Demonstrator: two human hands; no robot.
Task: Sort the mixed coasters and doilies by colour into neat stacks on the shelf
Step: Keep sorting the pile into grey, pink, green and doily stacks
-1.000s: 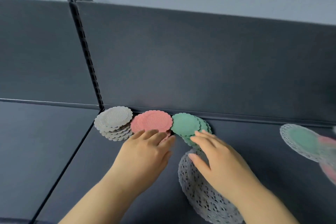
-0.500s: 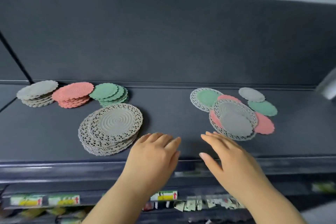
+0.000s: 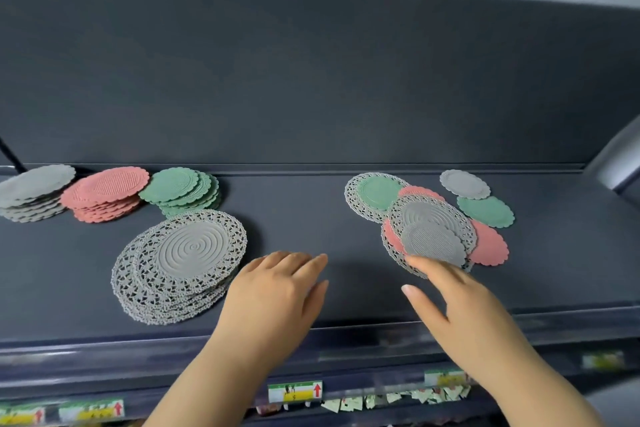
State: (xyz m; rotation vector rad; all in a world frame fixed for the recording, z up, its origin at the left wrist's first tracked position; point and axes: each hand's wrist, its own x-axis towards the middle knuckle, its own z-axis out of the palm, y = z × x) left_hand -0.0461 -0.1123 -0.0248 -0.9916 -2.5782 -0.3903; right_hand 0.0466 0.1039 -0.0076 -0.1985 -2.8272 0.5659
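On the dark shelf point(image 3: 304, 218), three small stacks line the back left: grey coasters point(image 3: 33, 191), pink coasters point(image 3: 104, 192) and green coasters point(image 3: 183, 191). In front of them lies a stack of large grey lace doilies point(image 3: 183, 263). At the right sits a mixed pile point(image 3: 426, 222) of grey doilies with green, pink and grey coasters. My left hand point(image 3: 277, 295) hovers open, palm down, right of the doily stack. My right hand point(image 3: 457, 302) is open, its fingertips touching the near edge of the mixed pile's front grey coaster point(image 3: 433, 241).
A loose grey coaster point(image 3: 464, 183) and a green coaster point(image 3: 485, 211) lie behind the pile at the right. The shelf's front rail point(image 3: 381, 354) carries price labels point(image 3: 294, 391). A dark back panel rises behind. A grey upright point(image 3: 616, 163) stands at the far right.
The view has swung right, away from the small stacks. Both hands drew back from those stacks, then moved forward and right; my right hand now reaches the mixed pile.
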